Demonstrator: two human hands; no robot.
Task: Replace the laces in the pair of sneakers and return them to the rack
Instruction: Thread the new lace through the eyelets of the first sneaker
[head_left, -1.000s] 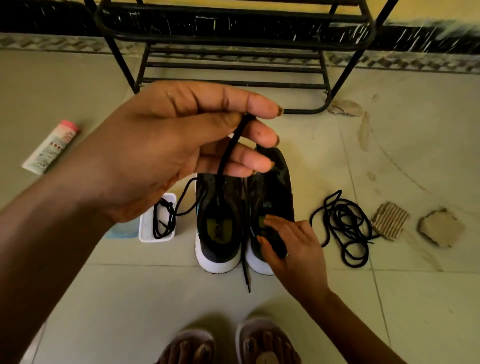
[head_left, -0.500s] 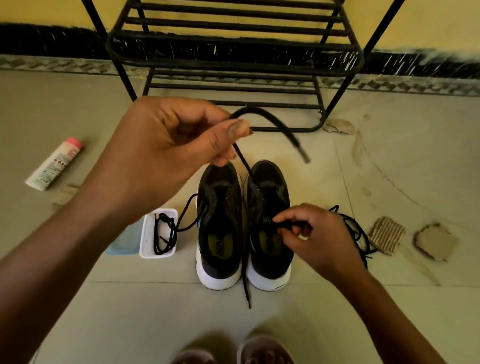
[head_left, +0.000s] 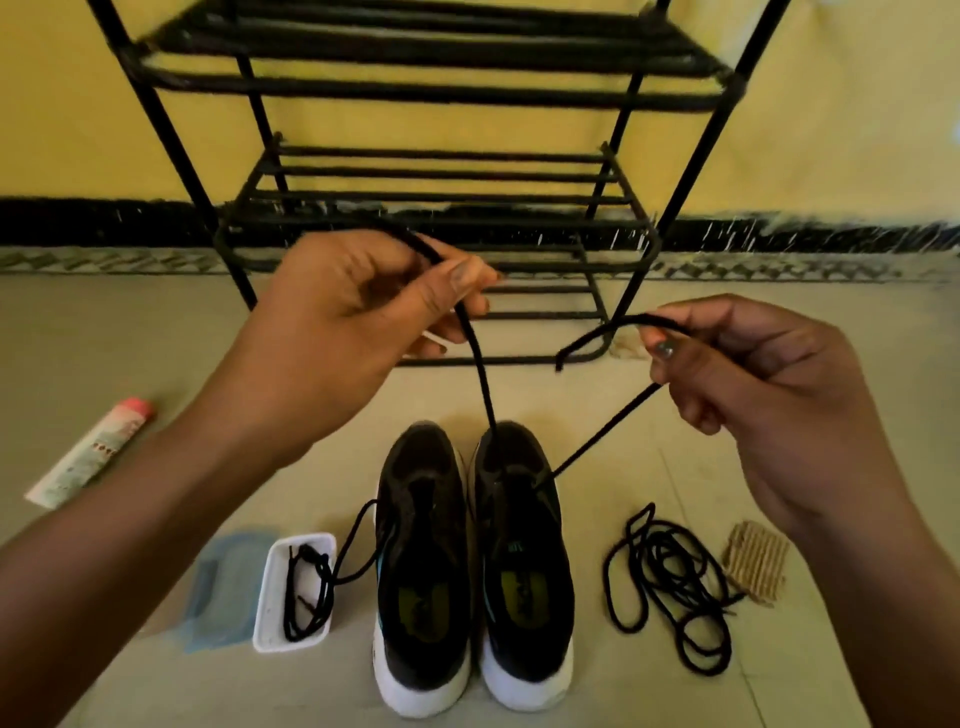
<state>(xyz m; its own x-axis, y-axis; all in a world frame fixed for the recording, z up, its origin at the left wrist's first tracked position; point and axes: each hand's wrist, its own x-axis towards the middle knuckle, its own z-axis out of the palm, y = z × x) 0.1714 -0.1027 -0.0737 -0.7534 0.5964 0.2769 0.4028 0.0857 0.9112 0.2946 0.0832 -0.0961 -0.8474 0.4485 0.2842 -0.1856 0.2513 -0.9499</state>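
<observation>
Two ends of one black lace (head_left: 480, 374) are now raised: my left hand (head_left: 332, 332) pinches one, and my right hand (head_left: 769, 395), which was down at the right sneaker (head_left: 524, 571) a second ago, pinches the other. The lace runs taut from both hands into that sneaker's front eyelets, so I judge the first pair threaded and the ends ready for levelling. Right and left sneaker (head_left: 421, 571) stand on the floor (head_left: 156, 338) before the rack (head_left: 431, 93), not yet returned.
</observation>
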